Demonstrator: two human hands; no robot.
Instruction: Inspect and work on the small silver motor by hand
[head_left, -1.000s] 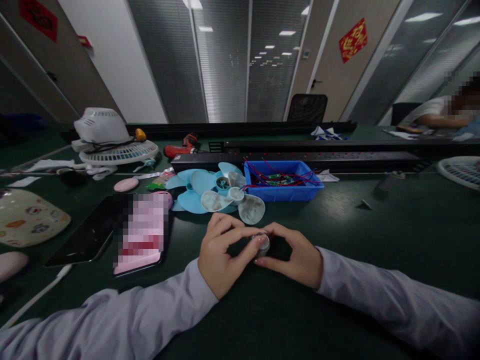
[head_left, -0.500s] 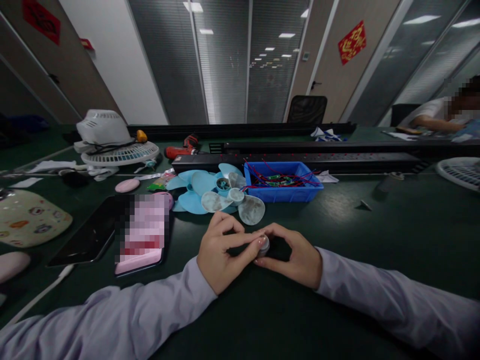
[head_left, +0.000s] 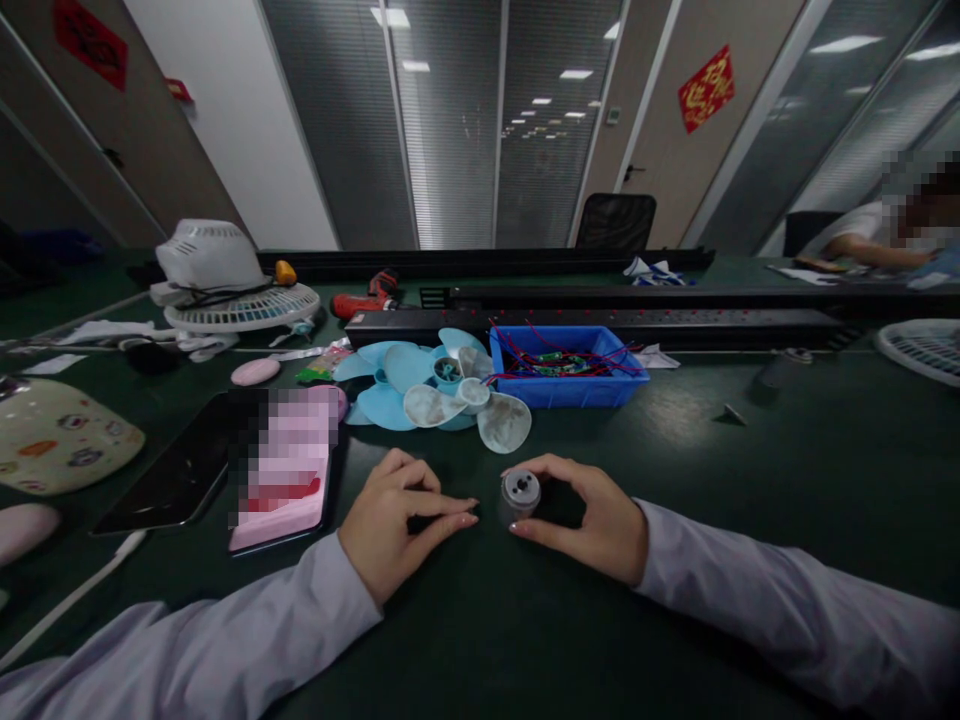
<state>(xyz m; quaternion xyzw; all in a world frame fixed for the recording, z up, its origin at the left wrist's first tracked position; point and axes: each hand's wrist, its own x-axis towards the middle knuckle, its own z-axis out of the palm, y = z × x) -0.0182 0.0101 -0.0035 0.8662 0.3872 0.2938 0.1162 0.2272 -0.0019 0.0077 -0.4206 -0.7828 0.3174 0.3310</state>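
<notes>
A small grey metal cylinder, which looks like a small motor, stands upright on the dark green table, with holes in its round top. My right hand curves around it from the right, fingers at its back and thumb at its front. To the left of the cylinder and apart from it is my left hand. Its thumb and forefinger come together in a pinch; whatever lies between the tips, if anything, is too small to make out. Just beyond the hands lie pale blue fan blades and a greyish fan blade.
A blue bin holds wires and circuit boards. On the left lie a phone, a black tablet and a patterned pouch. Behind are a red drill and a white fan. A co-worker sits far right.
My left hand has moved left, away from the motor's top, uncovering its holes. My right hand stays around the motor.
</notes>
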